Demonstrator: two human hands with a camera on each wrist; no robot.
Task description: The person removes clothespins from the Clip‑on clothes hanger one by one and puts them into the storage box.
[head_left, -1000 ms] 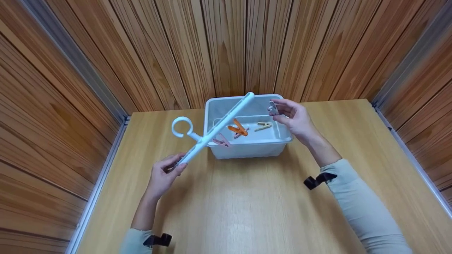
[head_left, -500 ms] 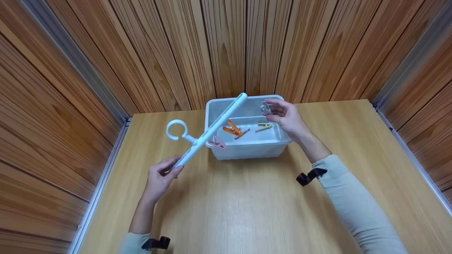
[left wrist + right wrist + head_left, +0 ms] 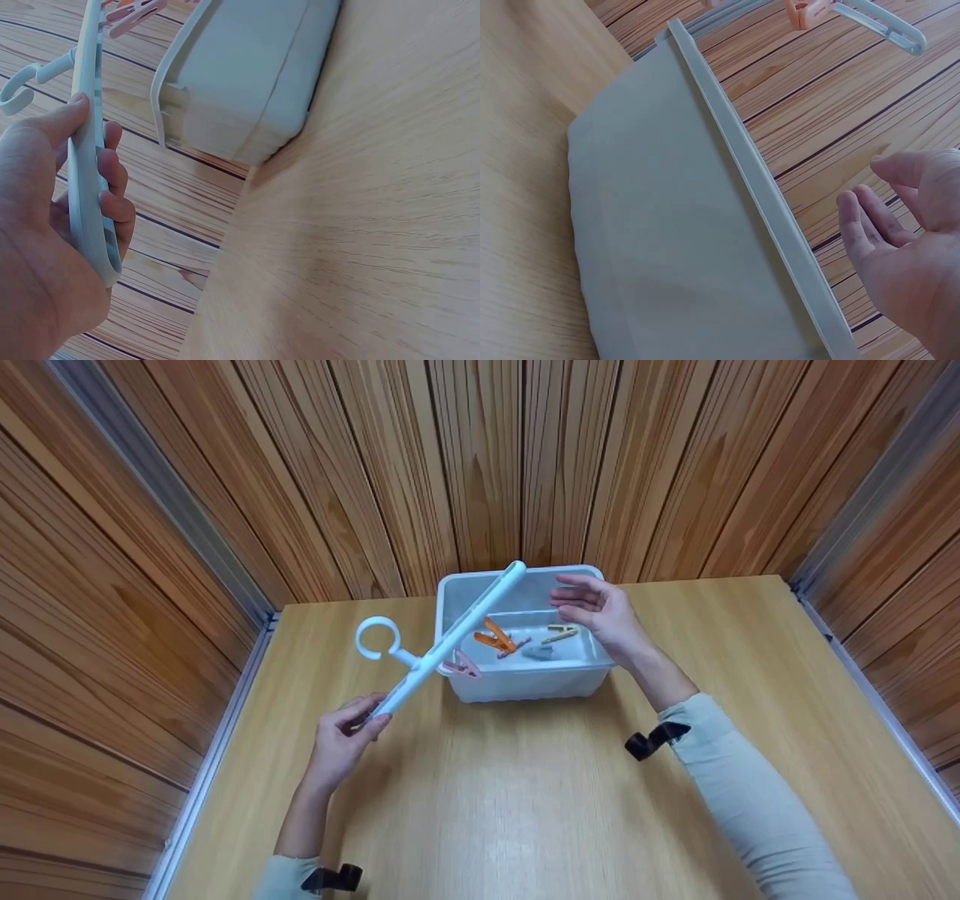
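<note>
My left hand (image 3: 341,742) grips one end of a light-blue plastic hanger (image 3: 450,641), which slants up to the right over a white bin (image 3: 529,686). An orange clothespin (image 3: 495,637) and a pink clothespin (image 3: 463,664) hang from the hanger's bar. In the left wrist view, thumb and fingers wrap round the hanger (image 3: 86,172). Above the bin's right side, my right hand (image 3: 600,615) has its fingers parted and holds nothing. On the bin floor lie a grey clothespin (image 3: 538,652) and a yellowish clothespin (image 3: 560,632); another pink clothespin is partly hidden behind the orange one.
The bin stands at the back of a wooden table (image 3: 495,810), close to the wood-panelled wall (image 3: 480,465). Metal rails (image 3: 217,750) run along the table's sides. Black wrist mounts (image 3: 656,740) sit on both sleeves.
The right hand has let go of the grey clothespin, which dropped into the bin. Earlier, the hanger shifted slightly left with its clothespins, and the right hand moved left too.
</note>
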